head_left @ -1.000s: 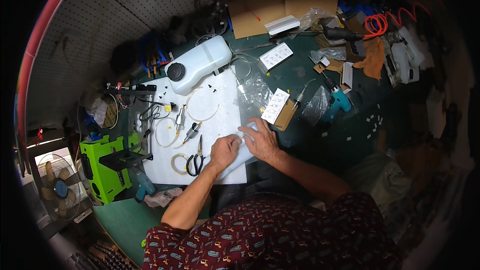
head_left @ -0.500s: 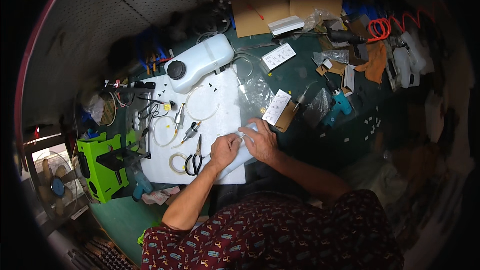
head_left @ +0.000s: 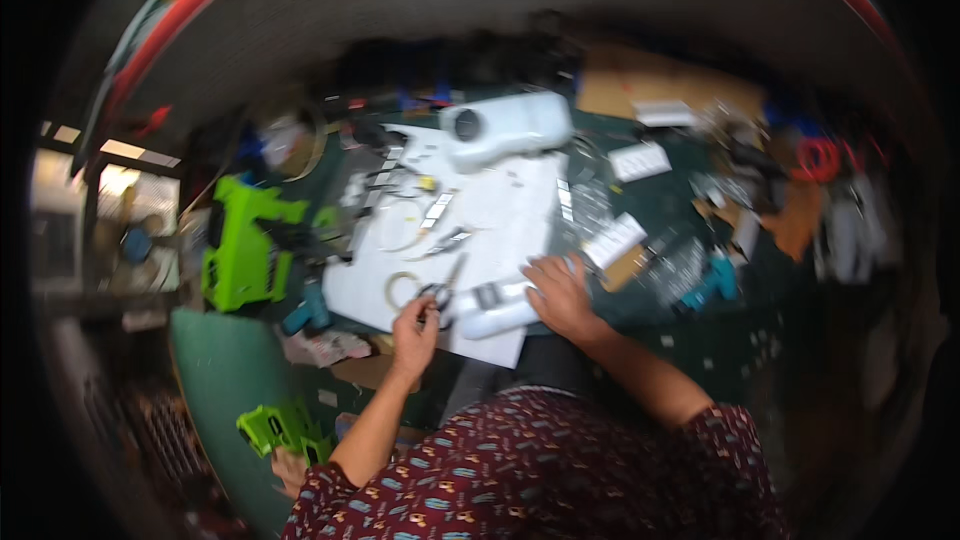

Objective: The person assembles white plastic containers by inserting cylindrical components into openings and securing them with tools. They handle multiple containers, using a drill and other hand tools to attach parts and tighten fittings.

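Note:
My right hand (head_left: 562,297) lies over the right end of a white plastic tank (head_left: 500,320) at the near edge of the white sheet, holding it. A dark rectangular patch shows on the tank's left part. To the left, my left hand (head_left: 415,335) is closed at the black handles of a pair of scissors (head_left: 452,278), whose blades point away. Motion blur softens the grip. Beside the scissors lies a coil of pale tubing (head_left: 402,290). A larger white tank with a black cap (head_left: 520,130) lies farther back.
Metal fittings (head_left: 437,210) and tubing lie on the white sheet (head_left: 350,280). A green housing (head_left: 245,245) and a teal drill (head_left: 308,310) stand left; another teal drill (head_left: 712,282) lies right, near small boxes (head_left: 613,240). Another person's hand (head_left: 290,470) touches a green part (head_left: 275,427) at lower left.
My left hand has left the near tank and moved left to the scissors. My right hand stays on the tank. The view has shifted, and another person's hand shows at lower left.

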Motion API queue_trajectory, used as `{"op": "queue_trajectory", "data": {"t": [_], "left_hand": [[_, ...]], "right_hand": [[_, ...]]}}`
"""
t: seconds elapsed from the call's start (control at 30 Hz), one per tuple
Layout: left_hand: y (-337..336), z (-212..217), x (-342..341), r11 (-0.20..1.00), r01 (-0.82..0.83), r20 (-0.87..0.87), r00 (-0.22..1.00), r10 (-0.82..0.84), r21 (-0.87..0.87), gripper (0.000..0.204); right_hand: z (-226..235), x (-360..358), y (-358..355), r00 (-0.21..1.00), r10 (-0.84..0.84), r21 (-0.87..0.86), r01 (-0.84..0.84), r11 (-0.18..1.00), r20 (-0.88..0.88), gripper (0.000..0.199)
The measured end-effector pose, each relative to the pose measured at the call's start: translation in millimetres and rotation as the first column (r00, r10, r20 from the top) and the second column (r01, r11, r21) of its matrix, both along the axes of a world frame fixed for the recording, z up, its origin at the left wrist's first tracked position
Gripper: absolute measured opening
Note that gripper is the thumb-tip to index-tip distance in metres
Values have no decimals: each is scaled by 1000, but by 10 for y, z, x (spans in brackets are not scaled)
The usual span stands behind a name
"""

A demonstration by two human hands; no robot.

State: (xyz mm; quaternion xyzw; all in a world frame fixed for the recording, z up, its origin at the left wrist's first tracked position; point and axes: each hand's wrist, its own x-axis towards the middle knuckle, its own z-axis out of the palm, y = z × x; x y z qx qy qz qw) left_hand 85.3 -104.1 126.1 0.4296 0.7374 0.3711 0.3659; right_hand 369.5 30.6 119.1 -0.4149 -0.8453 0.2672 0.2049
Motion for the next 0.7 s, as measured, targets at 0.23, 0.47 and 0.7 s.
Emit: {"op": "queue_trajectory", "data": {"t": [0.23,0.47,0.7], "left_hand": [[-706,-335,-1173,912,-409,-64,910,410,24,29],[-276,-1142,-2294,759,-632,-59,761,646,157,48],[371,-1379,-2862,662,-746,-659,533,531,-70,77]], "right_hand": [[-130,-138,-7,997,48,21,-49,999,54,17],[-4,-147,25,996,33,32,-35,999,84,16],[69,-119,45,994,51,-3,-51,999,94,14]]}}
